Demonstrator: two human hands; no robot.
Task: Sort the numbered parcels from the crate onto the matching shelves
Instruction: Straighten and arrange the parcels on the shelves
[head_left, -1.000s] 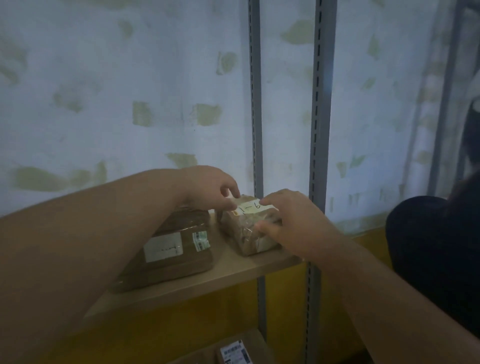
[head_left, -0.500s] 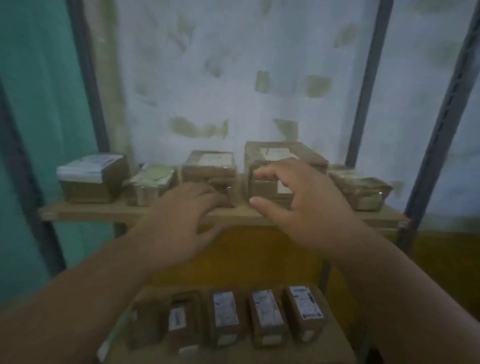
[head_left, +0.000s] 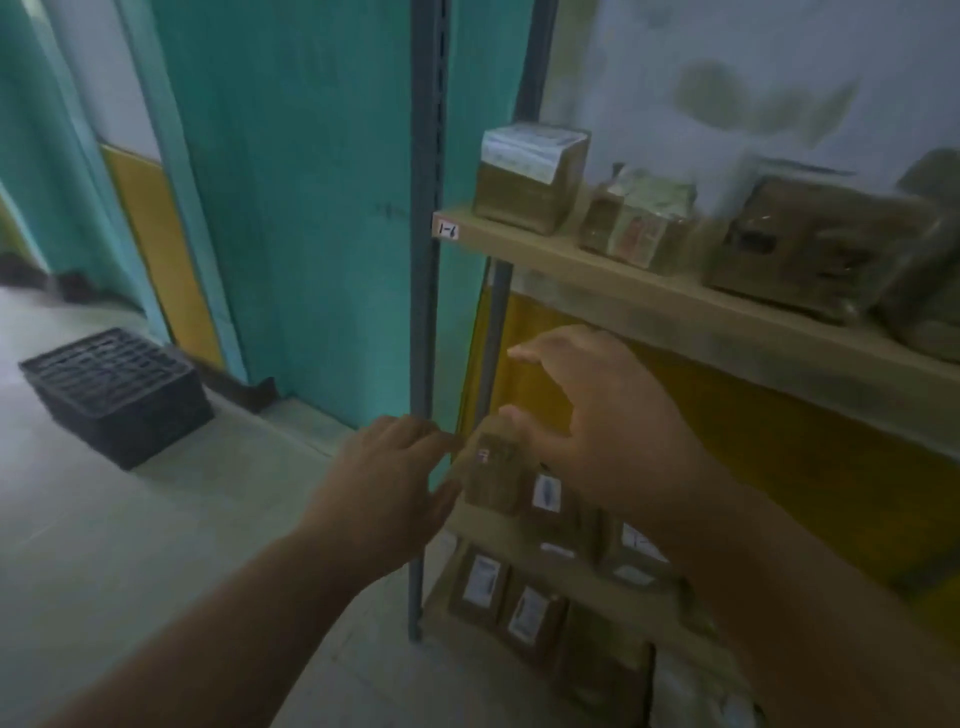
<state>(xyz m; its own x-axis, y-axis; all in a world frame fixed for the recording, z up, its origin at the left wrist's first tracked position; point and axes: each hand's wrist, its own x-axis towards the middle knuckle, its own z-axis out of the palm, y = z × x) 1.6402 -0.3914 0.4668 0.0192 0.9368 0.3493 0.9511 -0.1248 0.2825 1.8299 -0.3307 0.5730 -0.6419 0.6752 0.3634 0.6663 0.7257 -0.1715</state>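
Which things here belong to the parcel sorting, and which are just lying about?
Part of the job:
black crate
shelf labelled 1-6
parcels on it
parcels on lower shelves
both hands, empty

Just there:
teal door
grey upright

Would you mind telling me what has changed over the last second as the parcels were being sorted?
Both hands let go of the small parcel they were setting on the shelf. Now the left hand and right hand hang open and empty. The view swung left, bringing the black crate into sight. The parcels on the shelf labelled 1-6 stayed put.
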